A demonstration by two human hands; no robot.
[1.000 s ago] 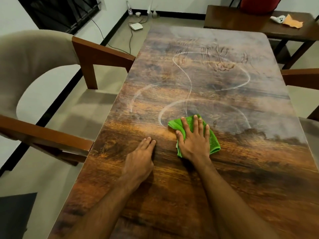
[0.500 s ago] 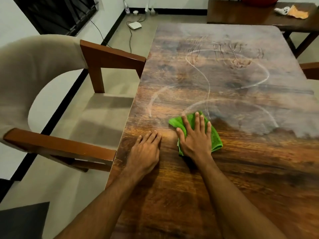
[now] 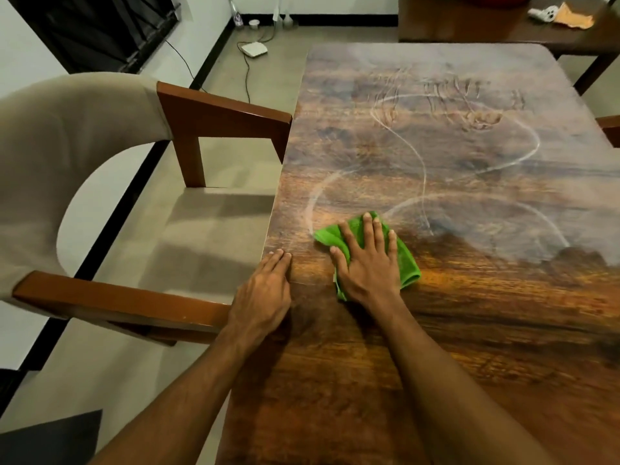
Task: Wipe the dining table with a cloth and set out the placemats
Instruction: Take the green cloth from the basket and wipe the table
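A green cloth (image 3: 407, 261) lies flat on the dark wooden dining table (image 3: 469, 313), near its left side. My right hand (image 3: 367, 263) presses on the cloth with straight, spread fingers. My left hand (image 3: 263, 293) rests flat on the table at the left edge, fingers together, just left of the cloth. The far half of the table carries a dusty grey film with pale curved wipe streaks (image 3: 416, 156); the near half looks darker and glossy. No placemats are in view.
A beige armchair with wooden arms (image 3: 221, 112) stands against the table's left side. Another chair arm (image 3: 609, 127) shows at the right edge. A second dark table (image 3: 486, 25) behind holds an orange cloth (image 3: 573, 16). A white device and cable (image 3: 255, 48) lie on the floor.
My right hand has slid the green cloth leftwards towards the table's left edge. My left hand has shifted left to the edge. The view has turned left.
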